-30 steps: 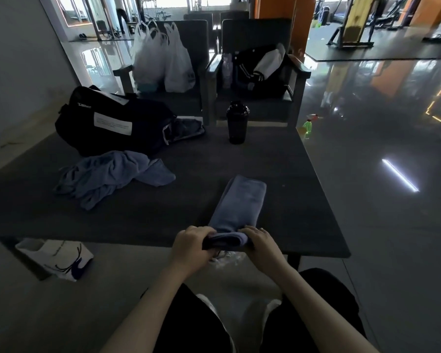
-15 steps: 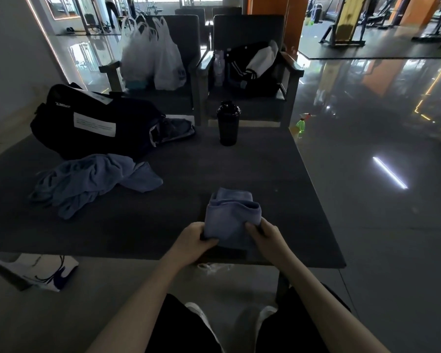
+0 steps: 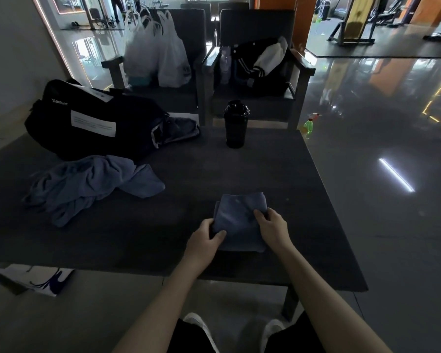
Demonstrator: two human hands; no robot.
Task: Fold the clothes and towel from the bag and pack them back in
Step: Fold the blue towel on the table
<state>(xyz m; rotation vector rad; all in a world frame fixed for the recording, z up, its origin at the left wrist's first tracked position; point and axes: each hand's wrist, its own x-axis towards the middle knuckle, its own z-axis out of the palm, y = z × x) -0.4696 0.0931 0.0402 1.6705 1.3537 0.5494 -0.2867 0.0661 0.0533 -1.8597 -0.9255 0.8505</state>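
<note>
Left hand (image 3: 204, 238) and right hand (image 3: 273, 225) each pinch the folded towel (image 3: 239, 220), lower centre on the worktop (image 3: 265, 174). Crumpled clothes (image 3: 87, 184) at left lie unfolded; bag (image 3: 94, 118) upper left, packing apparently not yet begun.

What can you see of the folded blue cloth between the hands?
The folded blue cloth is soft grey-blue fabric folded into a thick, roughly square pad. It lies flat near the front edge of the dark table. The left hand grips its left edge; the right hand pinches its right side.
</note>
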